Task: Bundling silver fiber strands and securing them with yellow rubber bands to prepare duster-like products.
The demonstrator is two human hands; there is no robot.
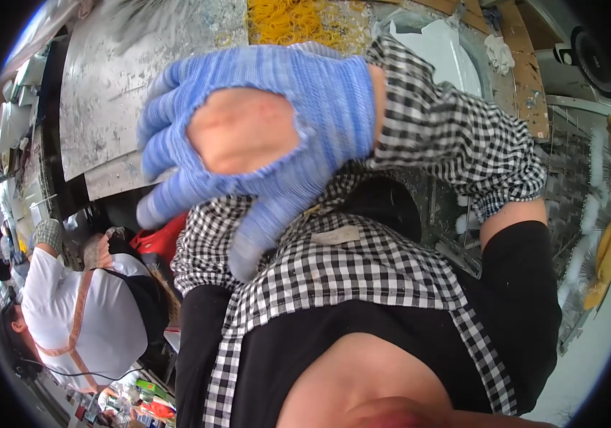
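My right hand [263,135] is raised close to the view, its back turned up, in a striped blue knitted glove. Through a large hole in the glove the bare back of the hand shows. The fingers point left and are spread, with the thumb apart and pointing down; nothing is in them. A checked sleeve [455,128] covers the forearm behind it. Of my left arm only the checked sleeve [206,239] shows plainly. My left hand [316,48] is almost wholly hidden behind the right one, with just a pale knitted edge peeking out.
A worn grey metal table [102,107] lies ahead, with a heap of yellow rings like rubber bands [298,21] and a white plastic bag [448,53]. Blurred pale bristles [149,14] lie at its far left. A co-worker in white [102,321] is at left, near a red object [159,239].
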